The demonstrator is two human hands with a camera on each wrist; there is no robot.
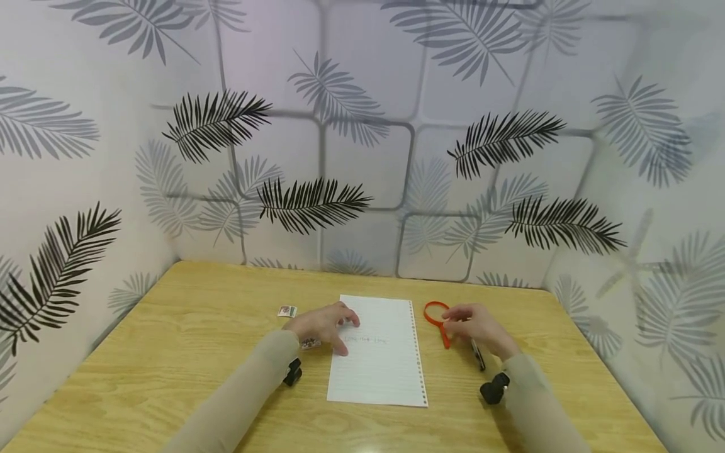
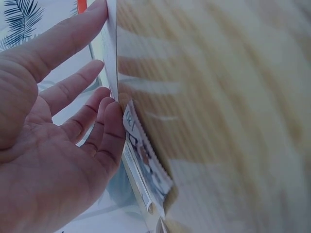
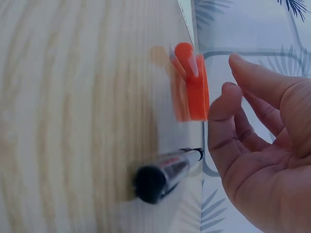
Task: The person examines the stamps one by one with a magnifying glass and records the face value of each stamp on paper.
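Note:
A lined sheet of paper (image 1: 376,377) with perforated holes down its right edge and a line of writing lies on the table. My left hand (image 1: 323,324) is over its left edge, fingers spread and relaxed, holding nothing. Below that hand is a small printed packet (image 2: 146,150) with serrated ends. My right hand (image 1: 476,324) hovers with loosely bent fingers just beside an orange magnifying glass (image 1: 445,336); in the right wrist view a gap shows between the fingers and the orange handle (image 3: 184,53). A pen with a black end (image 3: 165,177) lies under the right hand.
Another small packet (image 1: 287,311) lies farther back, left of the paper. The wooden table (image 1: 170,352) meets a wall (image 1: 362,157) with a leaf pattern at the back and sides. Dark wrist cameras (image 1: 494,389) sit below both hands.

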